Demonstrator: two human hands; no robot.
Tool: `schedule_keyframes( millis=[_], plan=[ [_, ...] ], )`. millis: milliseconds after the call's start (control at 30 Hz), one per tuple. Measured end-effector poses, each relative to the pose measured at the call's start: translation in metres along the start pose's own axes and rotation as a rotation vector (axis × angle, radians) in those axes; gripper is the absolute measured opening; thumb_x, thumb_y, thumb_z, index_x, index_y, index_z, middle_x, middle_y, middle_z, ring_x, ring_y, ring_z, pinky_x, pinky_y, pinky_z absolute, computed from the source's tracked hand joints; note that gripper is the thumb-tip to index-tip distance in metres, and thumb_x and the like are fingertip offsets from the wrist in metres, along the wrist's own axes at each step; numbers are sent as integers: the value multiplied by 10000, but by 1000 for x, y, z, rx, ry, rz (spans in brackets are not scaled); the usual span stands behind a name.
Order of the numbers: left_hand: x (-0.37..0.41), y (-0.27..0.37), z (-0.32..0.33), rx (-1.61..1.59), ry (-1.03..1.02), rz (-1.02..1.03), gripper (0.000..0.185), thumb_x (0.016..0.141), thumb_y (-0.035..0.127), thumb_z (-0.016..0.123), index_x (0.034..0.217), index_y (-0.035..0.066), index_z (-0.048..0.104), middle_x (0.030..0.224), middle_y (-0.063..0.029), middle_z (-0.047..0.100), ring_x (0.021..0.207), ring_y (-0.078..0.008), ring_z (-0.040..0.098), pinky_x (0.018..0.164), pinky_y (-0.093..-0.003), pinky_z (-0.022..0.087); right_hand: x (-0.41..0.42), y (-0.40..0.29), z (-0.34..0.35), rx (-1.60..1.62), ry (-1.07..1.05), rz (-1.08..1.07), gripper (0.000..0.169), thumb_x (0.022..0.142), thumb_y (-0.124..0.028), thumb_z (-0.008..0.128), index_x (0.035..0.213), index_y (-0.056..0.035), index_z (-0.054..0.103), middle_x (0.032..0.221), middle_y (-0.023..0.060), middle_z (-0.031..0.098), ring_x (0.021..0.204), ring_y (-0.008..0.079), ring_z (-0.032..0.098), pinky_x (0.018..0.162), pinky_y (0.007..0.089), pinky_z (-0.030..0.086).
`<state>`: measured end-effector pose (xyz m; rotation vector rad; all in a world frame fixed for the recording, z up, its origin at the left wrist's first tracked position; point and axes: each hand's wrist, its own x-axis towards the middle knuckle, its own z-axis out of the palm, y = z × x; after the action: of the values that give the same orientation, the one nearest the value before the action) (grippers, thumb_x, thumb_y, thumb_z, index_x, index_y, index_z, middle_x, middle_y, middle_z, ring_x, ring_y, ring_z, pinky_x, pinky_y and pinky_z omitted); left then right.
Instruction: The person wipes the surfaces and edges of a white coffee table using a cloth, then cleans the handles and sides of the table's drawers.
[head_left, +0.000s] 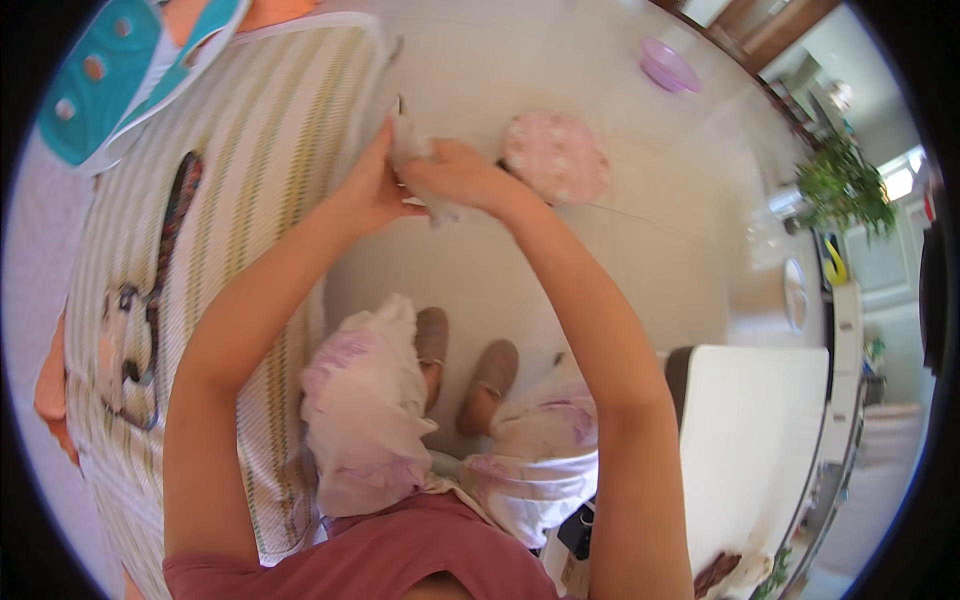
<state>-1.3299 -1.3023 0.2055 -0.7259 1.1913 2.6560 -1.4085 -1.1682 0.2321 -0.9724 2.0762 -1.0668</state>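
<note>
Both hands meet over the floor, beyond my knees, around a small whitish, crumpled item (410, 135), perhaps cloth or soft plastic; blur hides what it is. My left hand (373, 184) grips it from the left, with the thumb pointing up along its edge. From the right, my right hand (454, 174) pinches its middle with bent fingers. A pale lower end (444, 210) hangs below the hands. Beside my left forearm lies a striped woven cover (300, 150) on a raised surface.
A teal-and-white plastic object with holes (97, 90) and a dark patterned strap (178, 202) rest on the cover. A pink round stool (555, 157) stands past my right hand. Farther off is a purple basin (669, 66). A white tabletop (754, 435) is at my right.
</note>
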Motion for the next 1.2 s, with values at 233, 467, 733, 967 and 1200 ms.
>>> schedule_keyframes(
  millis=[233, 467, 733, 967, 1200],
  plan=[
    [51, -36, 89, 20, -220, 3, 364, 953, 421, 517, 1174, 137, 574, 1119, -25, 616, 1030, -183, 586, 889, -369, 485, -121, 21, -79, -606, 308, -204, 527, 896, -404, 578, 1222, 10, 554, 1346, 237, 474, 1258, 364, 444, 1025, 425, 384],
    [156, -127, 159, 522, -511, -219, 679, 923, 627, 424, 1343, 95, 473, 1336, -52, 522, 1234, -185, 481, 1019, -385, 391, -273, 115, -161, -817, 546, 270, 322, 918, -229, 604, 1186, -51, 598, 1332, 195, 500, 1237, 374, 455, 1040, 429, 368],
    [209, -280, 191, 683, -801, -490, 790, 874, 753, 329, 1279, 102, 518, 1219, -51, 573, 1087, -167, 541, 926, -373, 431, -308, 132, -173, -574, 926, 434, 262, 964, -204, 541, 1106, 1, 623, 1179, 166, 615, 1133, 307, 564, 994, 367, 399],
    [191, -409, 134, 732, -1174, -746, 597, 927, 538, 467, 1309, 79, 475, 1258, -38, 544, 1041, -190, 534, 891, -372, 424, -310, 127, -176, -667, 891, 309, 238, 967, -173, 508, 992, 30, 630, 1032, 182, 649, 980, 319, 610, 874, 376, 471],
    [170, -436, 140, 1001, -1115, -5, 449, 813, 279, 645, 1171, 52, 497, 1096, -143, 561, 1026, -264, 546, 870, -373, 438, -320, 135, -181, -753, 836, 260, 364, 958, -298, 516, 962, 51, 622, 919, 192, 656, 858, 352, 632, 739, 396, 521]
  ],
)
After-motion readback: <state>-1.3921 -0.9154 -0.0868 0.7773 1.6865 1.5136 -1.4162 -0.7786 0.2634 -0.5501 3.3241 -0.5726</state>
